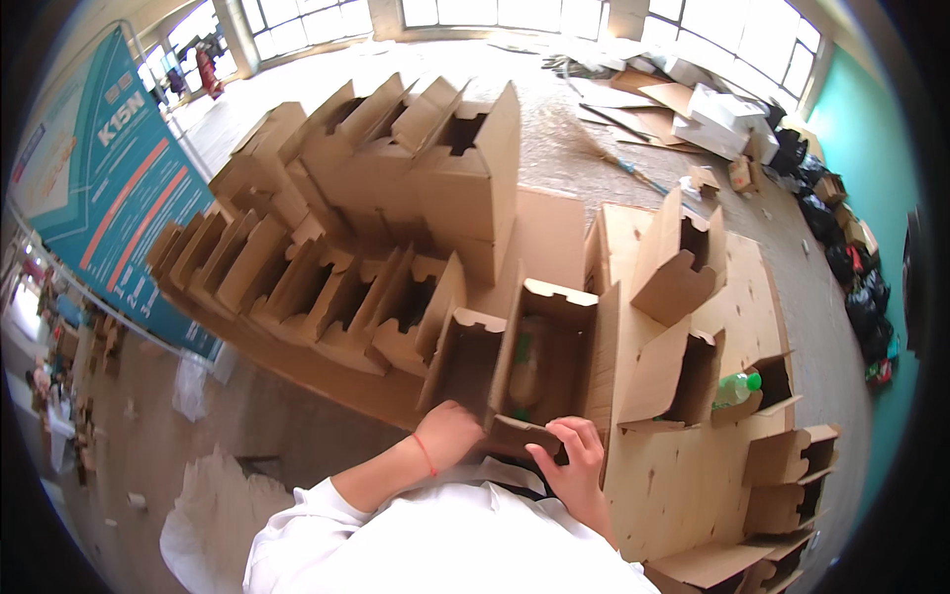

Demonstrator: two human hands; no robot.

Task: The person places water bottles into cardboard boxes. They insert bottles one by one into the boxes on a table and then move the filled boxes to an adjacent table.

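An open-topped cardboard box (584, 371) stands right in front of me, its near flap (524, 437) folded toward my body. Inside it lies a pale, green-marked object, too dim to name. My right hand (577, 460) pinches the right end of that flap between thumb and fingers. My left hand (450, 434) is curled at the near left corner of the same box, its fingertips partly hidden behind the cardboard. Beside it, on the left, a narrower open box (470, 361) touches the first one.
A row of open boxes (322, 297) runs left, with taller boxes (416, 183) behind. On the wooden surface (643, 475) at right stand more boxes (683, 381) and a green-capped bottle (735, 389). A banner (109, 188), a broom (633, 170) and black bags (869, 307) lie beyond.
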